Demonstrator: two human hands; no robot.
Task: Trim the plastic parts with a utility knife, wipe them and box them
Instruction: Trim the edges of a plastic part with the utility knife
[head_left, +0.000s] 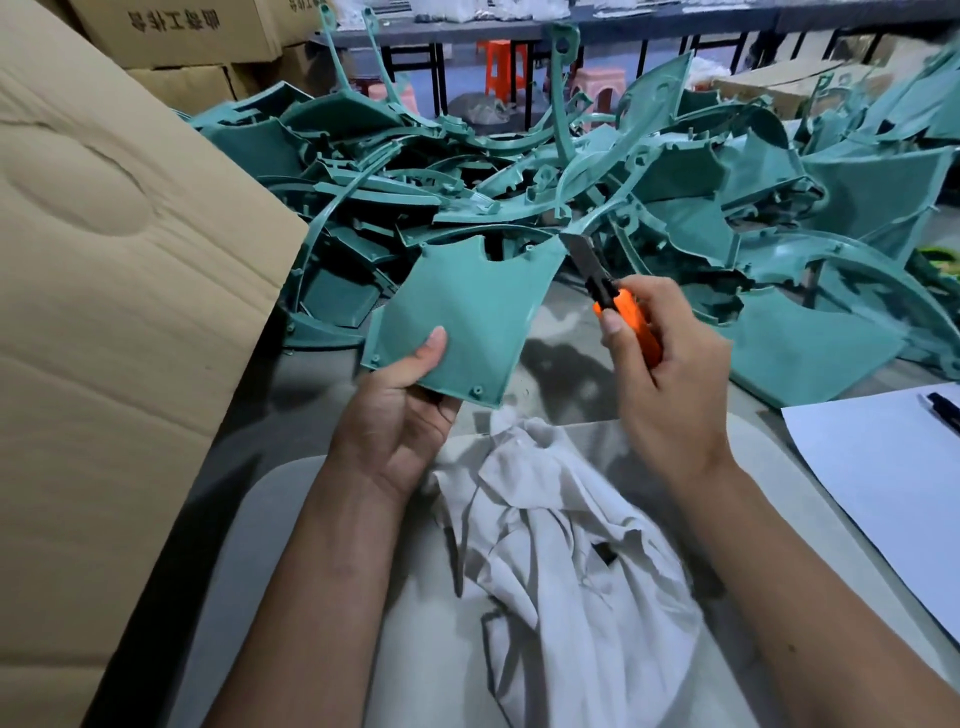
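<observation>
My left hand (400, 400) grips a flat teal plastic panel (478, 306) by its lower left corner, thumb on its face, and holds it up over the table. My right hand (670, 364) grips an orange utility knife (618, 306) with its blade out. The blade tip sits just beside the panel's upper right corner. A crumpled grey-white cloth (561, 551) lies on the table below both hands. A big heap of teal plastic parts (597, 176) fills the table beyond.
A large cardboard box flap (119, 291) stands at the left, with more cartons (176, 36) behind it. A white sheet of paper (893, 483) with a dark pen (943, 410) lies at the right. Stools (501, 62) and another table stand at the back.
</observation>
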